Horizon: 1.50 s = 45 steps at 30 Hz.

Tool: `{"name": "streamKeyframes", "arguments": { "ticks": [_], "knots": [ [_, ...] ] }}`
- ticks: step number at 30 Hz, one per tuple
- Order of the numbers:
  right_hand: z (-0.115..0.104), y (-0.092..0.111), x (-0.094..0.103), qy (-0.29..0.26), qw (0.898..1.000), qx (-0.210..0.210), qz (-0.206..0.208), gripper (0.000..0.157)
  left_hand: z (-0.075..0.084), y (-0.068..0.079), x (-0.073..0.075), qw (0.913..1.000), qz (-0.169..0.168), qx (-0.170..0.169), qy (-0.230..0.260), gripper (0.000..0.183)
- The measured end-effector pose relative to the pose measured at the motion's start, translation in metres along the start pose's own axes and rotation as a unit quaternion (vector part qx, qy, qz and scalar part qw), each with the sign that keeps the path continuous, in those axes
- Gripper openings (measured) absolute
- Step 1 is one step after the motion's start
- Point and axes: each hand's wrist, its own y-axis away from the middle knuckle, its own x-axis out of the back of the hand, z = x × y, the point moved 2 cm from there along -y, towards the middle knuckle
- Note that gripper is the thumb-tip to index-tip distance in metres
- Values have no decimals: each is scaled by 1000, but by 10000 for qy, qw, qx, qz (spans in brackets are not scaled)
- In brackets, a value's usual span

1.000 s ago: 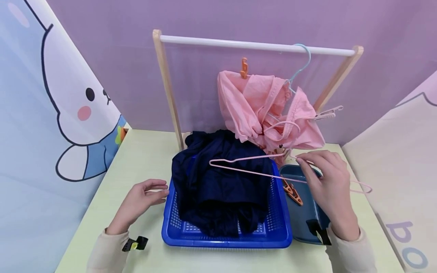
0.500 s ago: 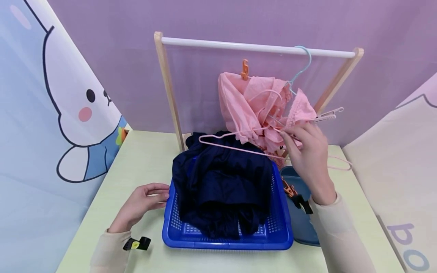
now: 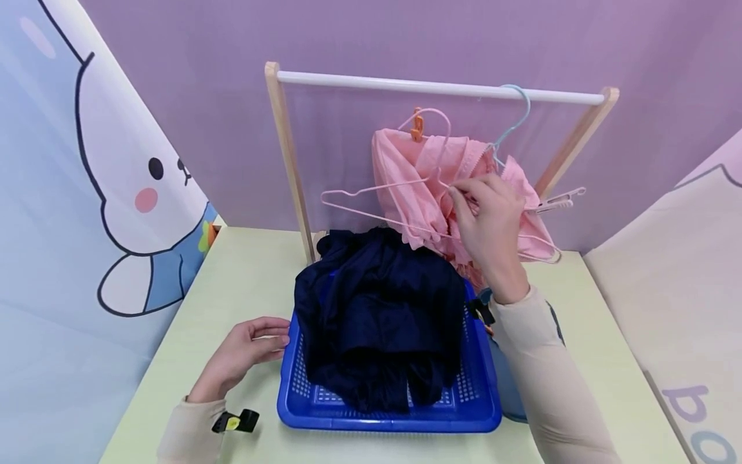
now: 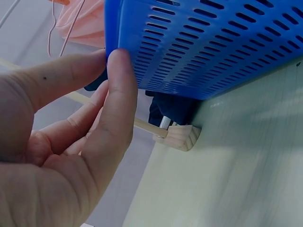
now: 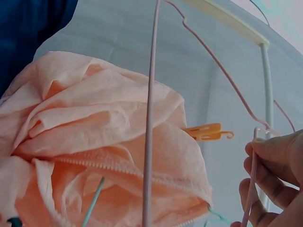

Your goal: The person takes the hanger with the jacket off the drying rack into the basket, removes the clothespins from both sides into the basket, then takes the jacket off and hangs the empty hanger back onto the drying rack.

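My right hand (image 3: pixel 489 219) pinches a thin pink clothes hanger (image 3: pixel 371 216) near the base of its hook. The hanger is raised below the rack's bar, in front of a pink zipped garment (image 3: pixel 400 174). In the right wrist view, thumb and fingers hold the hanger's wire (image 5: pixel 251 184). My left hand (image 3: pixel 246 351) touches the left rim of a blue plastic basket (image 3: pixel 388 424) with its fingertips, the fingers loosely bent. Dark navy clothing (image 3: pixel 382 309) lies heaped in the basket. In the left wrist view, the fingertips meet the basket's outer edge (image 4: pixel 113 28).
A white bar (image 3: pixel 382 84) on wooden posts (image 3: pixel 288 154) stands behind the basket. A light blue hanger (image 3: pixel 516 125) hangs from it with the pink garment. An orange clip (image 3: pixel 417 125) and a pale clip (image 3: pixel 559 201) grip the garment. A dark teal tray (image 3: pixel 510 386) is partly hidden by my right arm.
My right hand has lifted the pink hanger up and to the left, from above the tray to in front of the pink garment. The left hand has barely moved, its fingertips now at the basket's rim.
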Motion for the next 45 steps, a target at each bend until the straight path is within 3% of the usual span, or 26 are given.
{"name": "streamKeyframes", "arguments": {
  "ticks": [11,19,27,45],
  "knots": [
    [-3,-17,-31,-59,9985,-250,485,11,-4,4,-2,10000,36,50,67,44],
    [-14,-27,-52,-121,9981,-203,569,14,-5,3,-2,9999,-21,70,126,46],
    [-24,-37,-69,-520,9960,-119,723,12,-3,2,-2,10000,-8,32,86,44],
    [-32,-41,-94,-357,9984,-442,-81,12,-2,2,0,10000,52,-36,77,44]
  ]
}}
